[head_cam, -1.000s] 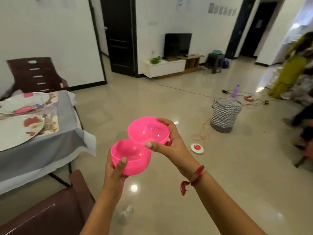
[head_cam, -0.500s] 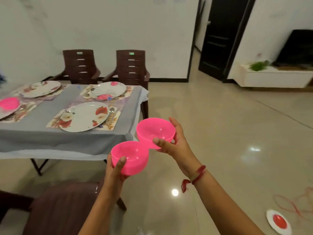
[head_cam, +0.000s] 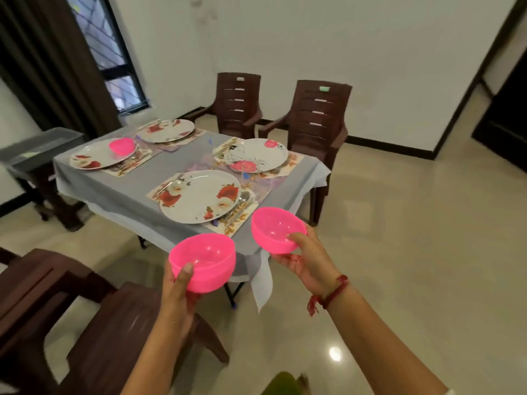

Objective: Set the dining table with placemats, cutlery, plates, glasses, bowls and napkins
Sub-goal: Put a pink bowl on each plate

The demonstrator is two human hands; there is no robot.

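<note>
I carry two pink plastic bowls in front of the table's near corner. My left hand (head_cam: 178, 292) grips one pink bowl (head_cam: 204, 260) from below, thumb over its rim. My right hand (head_cam: 306, 256) holds the second pink bowl (head_cam: 275, 228) the same way, a little higher and to the right. The dining table (head_cam: 137, 181) has a grey cloth and several floral placemats, each with a flowered plate. The nearest plate (head_cam: 199, 195) has cutlery (head_cam: 241, 205) beside it. A third pink bowl (head_cam: 122, 145) sits on the far-left plate (head_cam: 94, 158).
Two brown plastic chairs (head_cam: 316, 118) stand behind the table by the white wall. Another brown chair (head_cam: 94, 332) is close at my lower left. A grey side stand (head_cam: 37, 155) sits left of the table under a curtained window. Shiny tiled floor stretches to the right.
The view has swung left and closer to the table. The two bowls, touching before, are now held apart, the right one raised toward the table corner.
</note>
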